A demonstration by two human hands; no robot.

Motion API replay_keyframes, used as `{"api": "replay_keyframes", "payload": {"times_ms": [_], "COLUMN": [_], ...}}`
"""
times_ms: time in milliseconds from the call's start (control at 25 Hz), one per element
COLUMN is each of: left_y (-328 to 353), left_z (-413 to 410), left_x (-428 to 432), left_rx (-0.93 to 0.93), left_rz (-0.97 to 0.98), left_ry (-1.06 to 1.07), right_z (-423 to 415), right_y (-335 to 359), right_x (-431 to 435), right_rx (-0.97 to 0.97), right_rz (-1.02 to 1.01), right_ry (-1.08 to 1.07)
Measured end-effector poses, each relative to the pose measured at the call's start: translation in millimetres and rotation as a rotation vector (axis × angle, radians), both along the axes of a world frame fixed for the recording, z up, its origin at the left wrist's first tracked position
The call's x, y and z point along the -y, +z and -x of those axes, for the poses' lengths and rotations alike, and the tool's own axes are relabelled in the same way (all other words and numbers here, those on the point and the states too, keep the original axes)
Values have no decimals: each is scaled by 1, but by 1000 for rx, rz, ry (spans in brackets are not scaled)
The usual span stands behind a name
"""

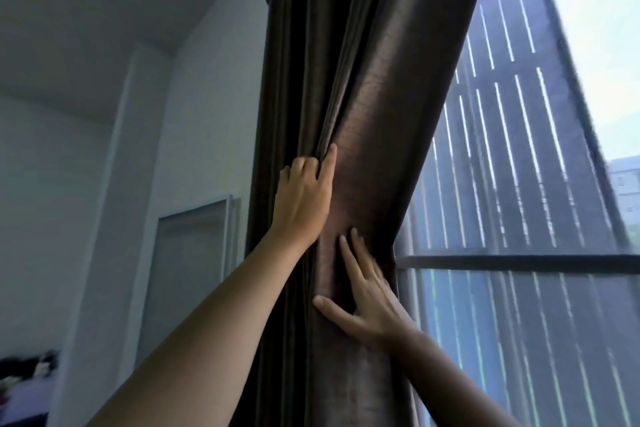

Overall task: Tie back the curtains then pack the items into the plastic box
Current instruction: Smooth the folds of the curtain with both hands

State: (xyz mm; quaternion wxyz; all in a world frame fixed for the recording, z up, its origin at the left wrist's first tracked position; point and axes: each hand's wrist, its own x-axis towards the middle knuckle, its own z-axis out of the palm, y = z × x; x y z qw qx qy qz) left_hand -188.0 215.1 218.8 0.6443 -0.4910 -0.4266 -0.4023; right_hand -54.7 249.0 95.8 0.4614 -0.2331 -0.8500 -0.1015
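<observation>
Nearest of all is the left forearm [207, 322], stretched upward so the left hand [304, 198] can hook its curled outer fingers into a pleat of the dark brown curtain [391, 87]. The index finger lies straight along the fold, seemingly to keep the pleats stacked. Lower down, the right hand [372, 303] lies flat on the bunched cloth with fingers spread, pressing it together where a tie would likely go. The curtain hangs gathered at the left edge of the window [519, 260], and nothing to tie it with is in sight.
</observation>
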Motion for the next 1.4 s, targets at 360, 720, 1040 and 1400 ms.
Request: {"api": "replay_keyframes", "payload": {"times_ms": [360,720,1040,1400], "left_y": [-4,-18,-21,-74], "left_z": [104,150,169,148], "left_x": [-37,-47,-41,-29], "left_rx": [245,591,528,275], "left_rz": [106,694,696,599], "left_ry": [-234,-651,-497,-561], "right_z": [100,158,156,122], "right_y": [5,2,11,146], "right_x": [-47,-77,-70,-47], "right_rx": [22,51,42,-259], "right_rz": [87,140,80,-124], "right_ry": [96,132,123,-64]}}
